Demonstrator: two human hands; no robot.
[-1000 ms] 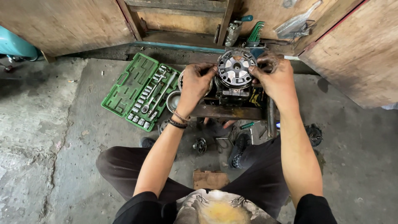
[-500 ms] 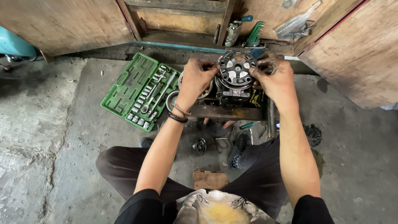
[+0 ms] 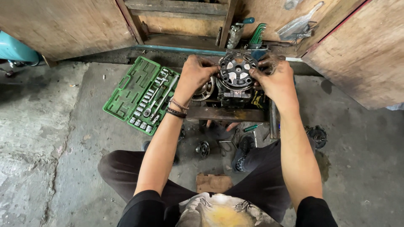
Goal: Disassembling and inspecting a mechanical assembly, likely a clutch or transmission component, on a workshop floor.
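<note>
Cracked concrete floor (image 3: pixel 59 138), wooden cabinet doors (image 3: pixel 63 25).

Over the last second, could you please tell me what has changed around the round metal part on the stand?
Little changed. The left hand shifted slightly along the left side of the round slotted metal disc, fingers now nearer its rim. The right hand kept its hold on the right side. The disc, the open green socket set and the metal stand stayed put.

Place: I'm seeing a repair workshop | stained concrete floor (image 3: pixel 50 138) | open green socket set (image 3: pixel 143 94) | hex keys (image 3: pixel 256 35) by wooden cupboard doors (image 3: pixel 63 25) | greasy machine parts (image 3: pixel 203 148) scattered about.
</note>
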